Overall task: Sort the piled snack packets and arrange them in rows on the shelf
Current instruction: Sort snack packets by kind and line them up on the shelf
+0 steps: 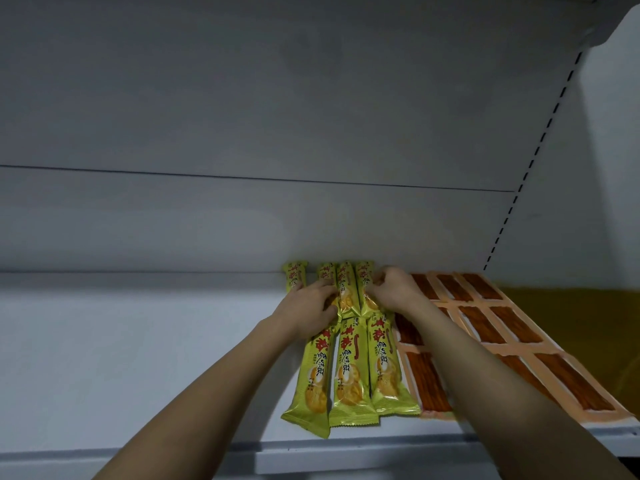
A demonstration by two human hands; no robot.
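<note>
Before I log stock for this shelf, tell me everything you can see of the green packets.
The green packets are long, narrow, glossy yellow-green wrappers with red and black print, a picture of round biscuits, and crimped ends. They lie flat on the white shelf, lengthwise front to back, in two rows: three at the front, at least four at the back by the wall. The left hand and right hand rest on the back row, fingers curled on packets. Brown packets lie beside them on the right.

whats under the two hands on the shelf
Under the left hand and right hand lies the back row of green packets; their tops show. Their middles are covered, so how the fingers hold them is unclear.
</note>
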